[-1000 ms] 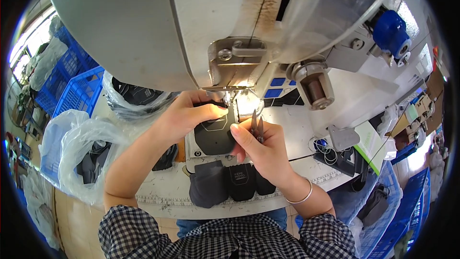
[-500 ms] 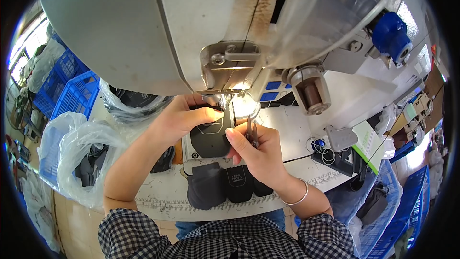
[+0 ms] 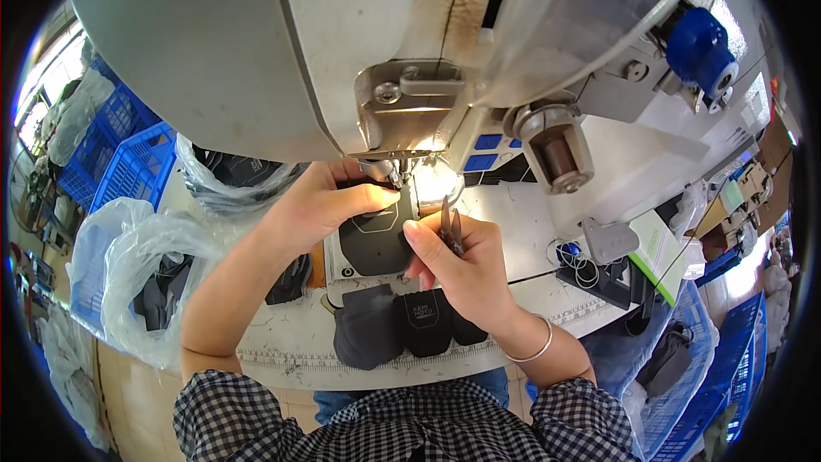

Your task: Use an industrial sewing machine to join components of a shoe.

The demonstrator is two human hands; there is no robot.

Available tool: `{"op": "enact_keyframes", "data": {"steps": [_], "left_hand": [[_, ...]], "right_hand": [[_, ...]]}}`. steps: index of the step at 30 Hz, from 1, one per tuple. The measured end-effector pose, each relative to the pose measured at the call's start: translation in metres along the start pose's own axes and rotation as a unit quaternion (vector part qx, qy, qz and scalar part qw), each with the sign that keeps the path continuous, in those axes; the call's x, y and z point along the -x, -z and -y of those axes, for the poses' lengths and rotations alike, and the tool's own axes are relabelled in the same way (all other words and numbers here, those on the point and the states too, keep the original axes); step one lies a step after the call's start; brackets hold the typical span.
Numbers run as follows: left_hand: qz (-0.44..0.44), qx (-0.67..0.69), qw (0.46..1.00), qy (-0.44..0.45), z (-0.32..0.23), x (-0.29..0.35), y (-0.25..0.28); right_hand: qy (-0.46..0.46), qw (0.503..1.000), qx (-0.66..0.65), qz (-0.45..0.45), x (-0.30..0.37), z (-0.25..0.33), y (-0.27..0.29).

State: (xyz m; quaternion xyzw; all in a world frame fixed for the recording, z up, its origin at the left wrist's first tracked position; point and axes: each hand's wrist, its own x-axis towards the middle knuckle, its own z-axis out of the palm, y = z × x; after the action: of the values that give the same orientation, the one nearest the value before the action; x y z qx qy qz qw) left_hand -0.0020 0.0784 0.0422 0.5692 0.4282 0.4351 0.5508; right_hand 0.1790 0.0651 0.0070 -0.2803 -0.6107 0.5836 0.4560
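A black padded fabric piece [image 3: 373, 250] with a stitched outline lies under the presser foot of a sewing machine [image 3: 402, 173]. My left hand [image 3: 332, 205] grips its left and upper edge, with the thumb on top close to the needle. My right hand [image 3: 462, 269] holds dark metal thread snips [image 3: 452, 229] in its curled fingers, blades pointing up. That hand's thumb and fingertips also pinch the right edge of the piece. Below, at the table's front edge, lie more black fabric pieces [image 3: 368, 329], one with pale print.
Clear plastic bags [image 3: 158, 248] of dark pieces and blue crates [image 3: 137, 167] stand at the left. A lined blue crate [image 3: 676, 368] sits at the lower right. On the table's right are a green-and-white box [image 3: 658, 248] and coiled pale cord [image 3: 577, 267]. The machine head overhangs both hands.
The whole view has shifted slightly. Both hands keep nearly the same hold on the black piece, and the snips stay in my right hand.
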Motion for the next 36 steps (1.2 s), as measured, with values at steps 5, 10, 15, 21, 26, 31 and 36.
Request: {"op": "enact_keyframes", "data": {"steps": [5,10,15,21,26,31,36], "left_hand": [[-0.004,0.016,1.0,0.017,-0.001,0.001,0.001],[-0.001,0.067,0.997,0.024,0.004,0.006,-0.002],[-0.038,0.055,0.998,0.004,0.004,0.011,-0.011],[-0.06,0.053,0.997,-0.019,0.004,0.014,-0.015],[-0.057,0.049,0.997,-0.026,0.004,0.013,-0.015],[-0.057,0.046,0.997,-0.022,0.007,0.008,-0.011],[-0.041,0.107,0.993,-0.026,0.008,0.003,-0.005]], "right_hand": [[0.006,1.0,0.015,0.003,-0.003,0.004,0.0],[-0.007,1.0,0.008,-0.004,-0.003,0.004,-0.001],[-0.009,1.0,0.008,-0.005,-0.004,0.004,0.0],[-0.018,1.0,0.015,0.016,0.002,0.003,0.001],[-0.002,1.0,0.016,0.023,0.002,0.001,0.001],[0.01,0.999,0.031,0.009,0.0,0.001,0.0],[0.008,1.0,0.025,0.002,-0.006,0.001,-0.001]]}}
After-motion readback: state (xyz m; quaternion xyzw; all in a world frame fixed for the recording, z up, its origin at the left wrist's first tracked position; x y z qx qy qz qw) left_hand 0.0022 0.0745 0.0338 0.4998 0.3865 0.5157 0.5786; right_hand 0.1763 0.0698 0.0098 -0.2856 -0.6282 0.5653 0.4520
